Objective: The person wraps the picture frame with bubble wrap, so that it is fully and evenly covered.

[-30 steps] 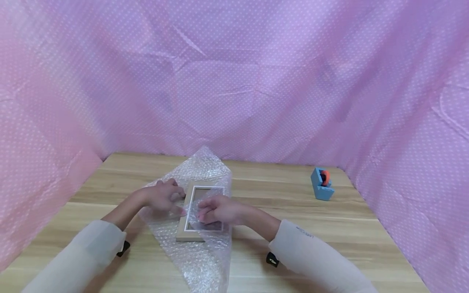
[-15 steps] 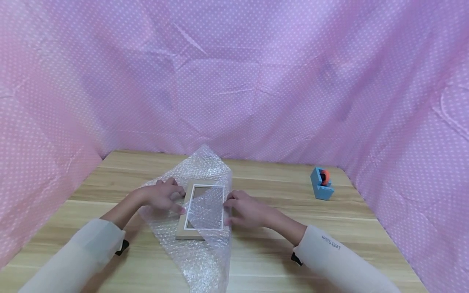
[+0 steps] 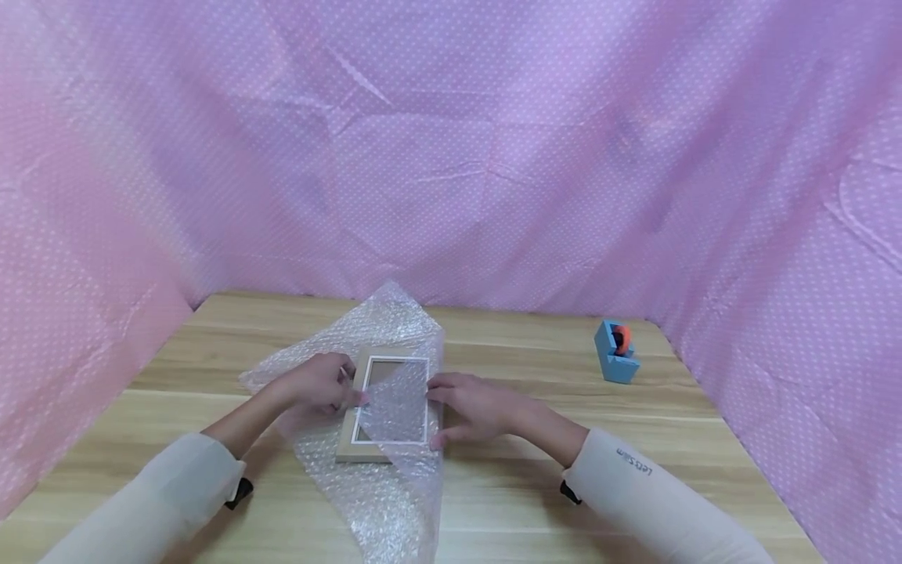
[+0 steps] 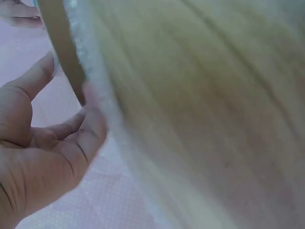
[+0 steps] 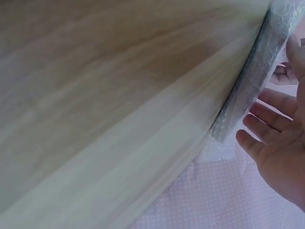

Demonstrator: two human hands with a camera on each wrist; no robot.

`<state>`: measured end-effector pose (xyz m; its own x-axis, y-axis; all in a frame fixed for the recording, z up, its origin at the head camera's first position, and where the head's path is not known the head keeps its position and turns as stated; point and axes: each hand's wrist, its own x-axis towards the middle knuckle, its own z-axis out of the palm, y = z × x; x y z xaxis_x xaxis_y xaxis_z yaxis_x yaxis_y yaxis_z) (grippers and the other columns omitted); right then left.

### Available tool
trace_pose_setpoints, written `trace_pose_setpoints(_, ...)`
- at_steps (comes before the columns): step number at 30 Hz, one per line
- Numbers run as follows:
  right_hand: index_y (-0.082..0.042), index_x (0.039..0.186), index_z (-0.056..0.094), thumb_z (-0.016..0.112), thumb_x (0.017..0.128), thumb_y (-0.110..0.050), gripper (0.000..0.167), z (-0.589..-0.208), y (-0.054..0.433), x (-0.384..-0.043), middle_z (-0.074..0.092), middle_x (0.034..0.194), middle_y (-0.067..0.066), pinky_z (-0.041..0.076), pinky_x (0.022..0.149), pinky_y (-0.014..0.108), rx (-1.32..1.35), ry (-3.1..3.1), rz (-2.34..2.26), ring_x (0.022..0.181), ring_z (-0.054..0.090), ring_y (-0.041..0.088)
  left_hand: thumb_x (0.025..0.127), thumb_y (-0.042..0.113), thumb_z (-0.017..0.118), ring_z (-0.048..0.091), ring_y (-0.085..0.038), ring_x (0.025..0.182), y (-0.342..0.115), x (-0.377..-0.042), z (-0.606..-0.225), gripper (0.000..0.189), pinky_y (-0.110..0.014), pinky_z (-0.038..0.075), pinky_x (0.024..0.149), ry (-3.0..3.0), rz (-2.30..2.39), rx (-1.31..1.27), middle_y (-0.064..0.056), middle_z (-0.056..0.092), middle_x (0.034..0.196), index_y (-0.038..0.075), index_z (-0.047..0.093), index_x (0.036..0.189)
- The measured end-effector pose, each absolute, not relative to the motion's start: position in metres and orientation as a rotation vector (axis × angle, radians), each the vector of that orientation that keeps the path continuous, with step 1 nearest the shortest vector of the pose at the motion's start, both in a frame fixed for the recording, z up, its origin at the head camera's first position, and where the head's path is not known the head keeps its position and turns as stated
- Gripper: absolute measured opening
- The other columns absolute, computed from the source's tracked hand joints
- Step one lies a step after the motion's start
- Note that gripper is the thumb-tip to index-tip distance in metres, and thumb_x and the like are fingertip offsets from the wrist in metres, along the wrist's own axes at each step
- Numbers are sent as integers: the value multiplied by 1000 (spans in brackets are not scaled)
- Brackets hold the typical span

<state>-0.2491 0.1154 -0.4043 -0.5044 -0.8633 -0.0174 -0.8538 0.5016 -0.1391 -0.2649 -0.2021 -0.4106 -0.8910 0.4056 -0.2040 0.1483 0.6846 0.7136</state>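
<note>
A pale wooden picture frame (image 3: 362, 376) with a white inner border lies on a sheet of bubble wrap (image 3: 384, 501), in the middle of the head view. The wrap's right flap is folded over the right part of its face. My left hand (image 3: 320, 382) is at its left edge, fingers curled at the bubble wrap there; in the left wrist view the thumb (image 4: 45, 71) reaches the frame's face. My right hand (image 3: 479, 407) rests along the wrapped right side, fingers loosely extended; in the right wrist view the fingertips lie against the bubble-wrapped edge.
A blue tape dispenser (image 3: 615, 360) with an orange core stands at the right rear of the wooden table (image 3: 535, 360). Pink dotted cloth (image 3: 451, 157) hangs around the back and sides. The wrap's far corner points toward the back edge.
My right hand has moved right, from over the frame's face to its right side. My left fingers have curled in more, and the wrap's left corner now reaches farther left.
</note>
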Motion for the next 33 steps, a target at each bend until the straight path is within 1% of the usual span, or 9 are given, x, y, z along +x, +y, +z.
trace_pose_setpoints(3,-4,149,51,65,94,-59,79,-405,116,-249,47,153,17,37,118,39,-1510,2627,-154,141,46,30,87,15,83,70,-26,66,-200,-262,-414,52,-39,63,65,2421,1206,320,-16,62,88,-13,52,117)
trace_pose_setpoints(6,-8,152,48,64,94,-60,79,-405,117,-248,45,155,17,37,118,41,-1494,2621,-157,142,45,31,88,7,79,69,-24,65,-198,-262,-415,38,-39,63,64,2381,1271,317,-13,58,83,-12,54,111)
trace_pose_setpoints(10,-8,152,48,64,95,-59,78,-404,117,-248,43,156,17,36,119,40,-1480,2622,-162,144,43,31,88,-1,75,68,-21,66,-196,-262,-414,27,-39,63,64,2376,1292,354,-10,57,80,-13,59,106)
trace_pose_setpoints(16,-10,153,48,64,97,-56,74,-403,115,-249,44,155,17,36,119,40,-1531,2605,-136,143,43,31,89,-5,71,68,-20,67,-197,-262,-414,22,-39,64,65,2350,1305,355,-9,56,77,-14,58,105)
trace_pose_setpoints(19,-13,152,50,64,97,-56,71,-404,115,-250,46,153,16,37,118,40,-1554,2609,-103,142,45,30,89,-3,72,67,-19,69,-199,-262,-413,24,-39,64,67,2333,1319,363,-7,54,79,-13,59,107)
trace_pose_setpoints(22,-14,150,53,63,97,-56,68,-405,114,-250,47,152,16,39,117,39,-1567,2616,-69,140,47,29,90,2,75,66,-21,75,-204,-263,-412,31,-40,63,70,2323,1321,383,-8,57,83,-13,61,112)
trace_pose_setpoints(28,-12,148,55,62,97,-57,68,-406,114,-252,48,150,17,40,116,39,-1636,2619,-45,137,49,29,93,28,75,67,-24,82,-234,-274,-403,59,-38,58,73,2576,1115,455,-12,69,93,-13,56,132)
trace_pose_setpoints(31,-14,149,54,60,98,-59,68,-406,115,-253,47,151,16,40,116,39,-1626,2631,-22,138,48,29,93,34,75,67,-37,95,-256,-277,-396,67,-49,57,83,2768,928,417,-22,69,104,-13,54,135)
trace_pose_setpoints(33,-15,150,53,58,98,-60,68,-407,116,-253,47,152,15,40,116,39,-1612,2637,-12,139,47,29,92,37,75,60,-49,106,-269,-276,-395,70,-60,53,86,2895,739,360,-32,64,114,-14,53,135)
